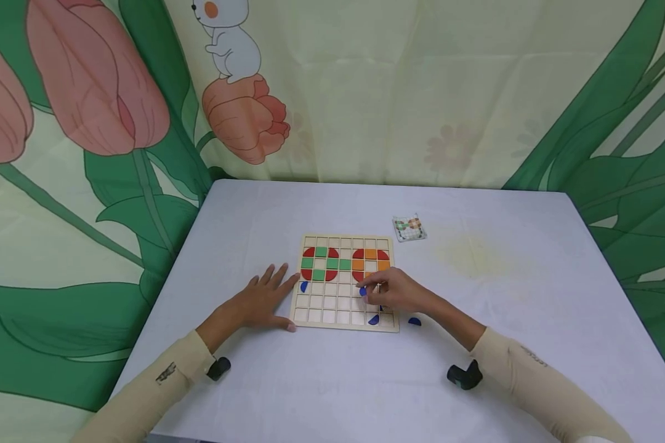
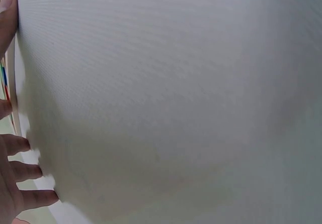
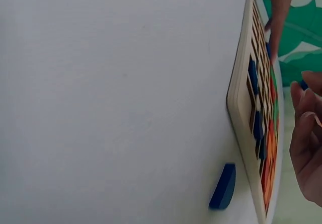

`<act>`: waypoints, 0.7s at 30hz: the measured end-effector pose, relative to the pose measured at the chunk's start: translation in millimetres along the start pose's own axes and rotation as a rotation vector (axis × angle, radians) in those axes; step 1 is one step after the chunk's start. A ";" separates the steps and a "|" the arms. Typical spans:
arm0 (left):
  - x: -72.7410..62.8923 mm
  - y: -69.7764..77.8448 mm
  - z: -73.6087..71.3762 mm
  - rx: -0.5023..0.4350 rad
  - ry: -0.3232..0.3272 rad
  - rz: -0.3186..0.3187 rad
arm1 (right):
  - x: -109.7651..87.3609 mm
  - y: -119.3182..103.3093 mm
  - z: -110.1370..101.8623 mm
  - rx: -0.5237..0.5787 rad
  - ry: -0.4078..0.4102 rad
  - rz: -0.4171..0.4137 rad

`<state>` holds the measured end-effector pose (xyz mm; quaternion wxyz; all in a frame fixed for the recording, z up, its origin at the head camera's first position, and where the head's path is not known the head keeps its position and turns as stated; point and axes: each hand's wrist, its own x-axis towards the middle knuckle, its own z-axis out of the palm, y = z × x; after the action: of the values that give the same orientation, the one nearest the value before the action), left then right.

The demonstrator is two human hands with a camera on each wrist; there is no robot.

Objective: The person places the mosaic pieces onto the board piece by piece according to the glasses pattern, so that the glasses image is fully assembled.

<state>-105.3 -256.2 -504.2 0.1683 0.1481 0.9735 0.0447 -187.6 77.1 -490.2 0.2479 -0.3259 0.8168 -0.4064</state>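
Observation:
A square wooden grid board (image 1: 335,303) lies on the table, with red, green and orange pieces set in its upper rows. My right hand (image 1: 397,291) is over the board's right half and pinches a small blue piece (image 1: 362,292) between thumb and fingertips. In the right wrist view that blue piece (image 3: 304,84) shows at the fingertips. With fingers spread, my left hand (image 1: 260,303) rests at the board's left edge, thumb and a finger touching it. One blue quarter-circle piece (image 1: 304,287) lies on the left side of the grid, another (image 1: 374,320) near the lower right.
A loose blue piece (image 1: 414,322) lies on the white tablecloth (image 1: 332,381) just right of the board. Behind the board's right corner is a small pattern card (image 1: 409,227). A printed curtain (image 1: 377,111) hangs behind the table.

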 end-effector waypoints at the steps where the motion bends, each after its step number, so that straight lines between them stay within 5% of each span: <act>1: -0.1 -0.1 -0.3 -0.002 -0.001 -0.002 | 5.2 -3.5 3.5 -0.010 -0.009 -0.013; 12: 0.7 -2.3 -0.4 -0.008 -0.021 0.004 | 58.2 -40.6 53.4 -0.123 -0.028 -0.078; 21: -1.5 -0.9 -3.7 -0.008 -0.012 0.015 | 80.2 -54.5 82.3 -0.252 -0.024 -0.090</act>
<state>-105.5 -257.6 -500.3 0.1743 0.1547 0.9712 0.0490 -167.8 -48.1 -501.4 0.1963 -0.3956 0.8429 -0.3073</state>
